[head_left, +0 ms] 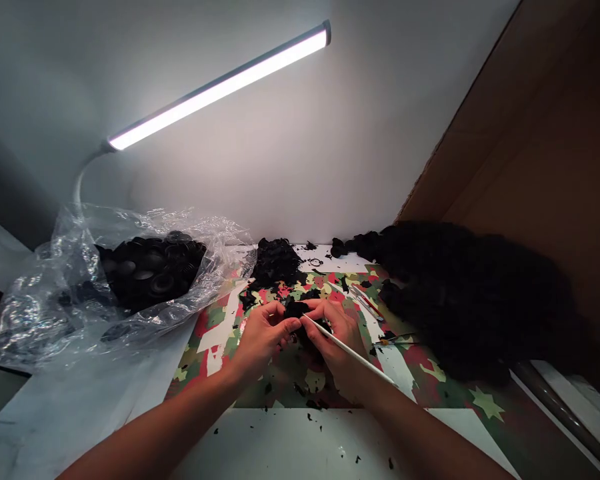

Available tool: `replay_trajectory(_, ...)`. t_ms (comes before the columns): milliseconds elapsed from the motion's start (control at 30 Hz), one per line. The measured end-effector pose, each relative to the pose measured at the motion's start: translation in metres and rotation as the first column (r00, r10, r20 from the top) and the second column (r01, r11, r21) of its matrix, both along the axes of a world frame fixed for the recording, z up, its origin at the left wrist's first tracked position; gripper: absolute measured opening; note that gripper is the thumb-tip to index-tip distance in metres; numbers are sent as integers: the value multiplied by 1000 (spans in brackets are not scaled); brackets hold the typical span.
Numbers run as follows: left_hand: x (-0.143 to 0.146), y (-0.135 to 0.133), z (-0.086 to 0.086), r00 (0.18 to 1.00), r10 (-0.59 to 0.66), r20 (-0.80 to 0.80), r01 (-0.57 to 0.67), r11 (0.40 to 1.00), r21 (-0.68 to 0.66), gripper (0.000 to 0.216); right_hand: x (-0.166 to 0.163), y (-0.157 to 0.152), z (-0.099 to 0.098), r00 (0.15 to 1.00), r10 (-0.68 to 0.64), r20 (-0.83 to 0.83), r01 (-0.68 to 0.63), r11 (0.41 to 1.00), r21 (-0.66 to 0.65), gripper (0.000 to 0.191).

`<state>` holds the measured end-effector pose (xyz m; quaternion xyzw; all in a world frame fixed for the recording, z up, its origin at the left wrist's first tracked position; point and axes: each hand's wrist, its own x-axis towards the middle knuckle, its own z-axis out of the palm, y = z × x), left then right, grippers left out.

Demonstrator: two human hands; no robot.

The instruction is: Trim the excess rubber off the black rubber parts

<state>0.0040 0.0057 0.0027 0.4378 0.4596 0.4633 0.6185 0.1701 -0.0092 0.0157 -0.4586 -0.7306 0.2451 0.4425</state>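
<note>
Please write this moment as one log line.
left hand: holding black piece | right hand: holding white stick | nearby: black scraps, clear bag

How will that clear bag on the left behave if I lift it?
The bag would probably fold floppily, since its film is crumpled. The black discs inside are heaped loose, so the load would likely shift. Its top looks open, so tilting might spill some.
</note>
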Motion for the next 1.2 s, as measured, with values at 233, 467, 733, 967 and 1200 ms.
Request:
replay_trajectory(233, -1, 1, -4, 999, -29, -16, 31, 988, 154, 38, -2, 10, -8, 982, -161, 102, 149, 982, 112, 17)
replay_trajectory(467, 2, 6, 2, 937, -54, 345, 45, 998, 33, 45, 31, 49, -11, 939, -276, 206, 275, 961, 33, 19)
replay_trajectory(733, -7, 7, 7, 816, -36, 577, 97, 993, -74, 22, 64, 71, -25, 966, -226, 125, 242, 961, -131, 27)
replay_trajectory(967, -2, 14, -9, 854, 57, 517, -35, 998, -53, 32, 22, 25, 7, 957, 58, -283, -85, 993, -84, 25)
replay_trajectory(1200, 0, 9, -12, 953, 61, 298, -89, 993, 82, 45, 4, 9, 3, 990, 52, -132, -53, 999, 1, 16)
